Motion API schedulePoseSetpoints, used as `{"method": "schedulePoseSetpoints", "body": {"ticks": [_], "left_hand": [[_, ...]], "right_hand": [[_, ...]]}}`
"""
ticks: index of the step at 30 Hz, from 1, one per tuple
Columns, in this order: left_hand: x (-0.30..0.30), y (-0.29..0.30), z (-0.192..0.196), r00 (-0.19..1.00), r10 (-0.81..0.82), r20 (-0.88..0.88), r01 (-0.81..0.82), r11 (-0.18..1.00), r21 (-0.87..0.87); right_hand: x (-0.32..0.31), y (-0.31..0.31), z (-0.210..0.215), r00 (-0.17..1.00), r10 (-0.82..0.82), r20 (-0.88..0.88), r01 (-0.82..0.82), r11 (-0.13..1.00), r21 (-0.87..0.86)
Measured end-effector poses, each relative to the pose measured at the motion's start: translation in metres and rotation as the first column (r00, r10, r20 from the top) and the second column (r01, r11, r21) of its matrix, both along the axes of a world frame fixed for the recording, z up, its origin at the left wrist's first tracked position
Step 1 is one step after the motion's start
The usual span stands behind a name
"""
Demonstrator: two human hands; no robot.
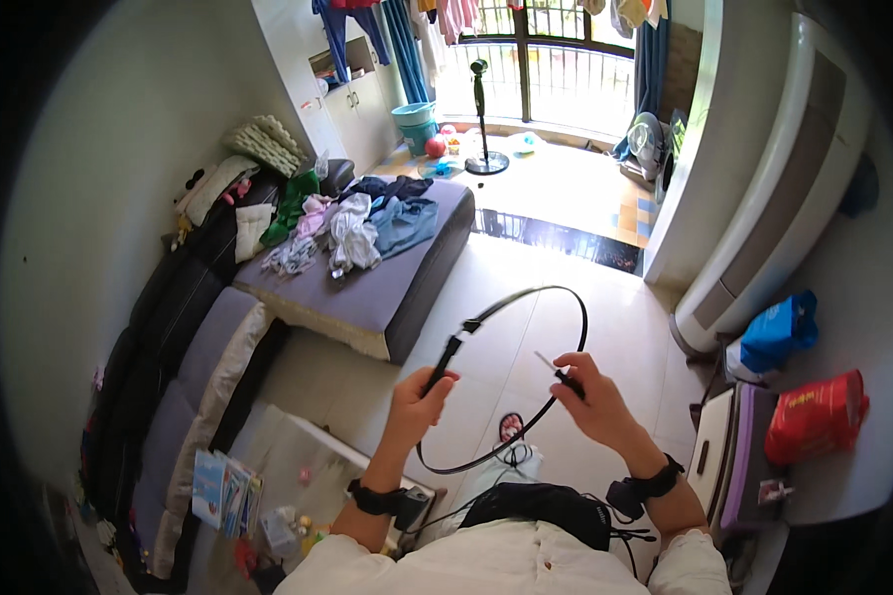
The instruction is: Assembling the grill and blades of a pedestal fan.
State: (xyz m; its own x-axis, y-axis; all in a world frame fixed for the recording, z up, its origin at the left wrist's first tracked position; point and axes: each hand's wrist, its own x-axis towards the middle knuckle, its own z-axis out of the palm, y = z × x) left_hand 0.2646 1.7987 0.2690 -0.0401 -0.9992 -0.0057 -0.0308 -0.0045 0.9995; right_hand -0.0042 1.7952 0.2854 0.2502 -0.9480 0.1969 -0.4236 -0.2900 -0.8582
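A long black strap [541, 289] hangs in a wide loop in front of me, above the tiled floor. My left hand [417, 405] is closed around one end of it, just below a dark buckle or slider [471, 325]. In my right hand [597, 402] is a small tool with a black handle and a thin metal shaft [544, 362], perhaps a screwdriver or an awl. Its tip points up and to the left, inside the loop, apart from the buckle. The strap runs close by my right fingers; whether they touch it I cannot tell.
A grey-and-black sofa [357, 297] with piled clothes [352, 233] lies to the left. Nearer stands a low table [342, 448] with books [223, 491]. On the right are a cabinet [709, 446], a red bag [819, 416] and a tall white air conditioner [754, 198]. A pedestal fan [484, 159] stands far ahead.
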Motion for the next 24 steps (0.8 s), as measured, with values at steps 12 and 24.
{"method": "schedulePoseSetpoints", "body": {"ticks": [12, 24], "left_hand": [[-0.146, -0.399, 0.001, 0.871, -0.491, -0.014, 0.491, 0.869, 0.061], [-0.127, -0.717, 0.002, 0.812, 0.244, 0.531, -0.122, 0.959, -0.254]], "right_hand": [[-0.025, -0.366, -0.001, 0.989, 0.036, 0.141, -0.027, 0.998, -0.061], [-0.092, -0.783, -0.004, 0.939, 0.336, -0.074, -0.341, 0.938, -0.062]]}}
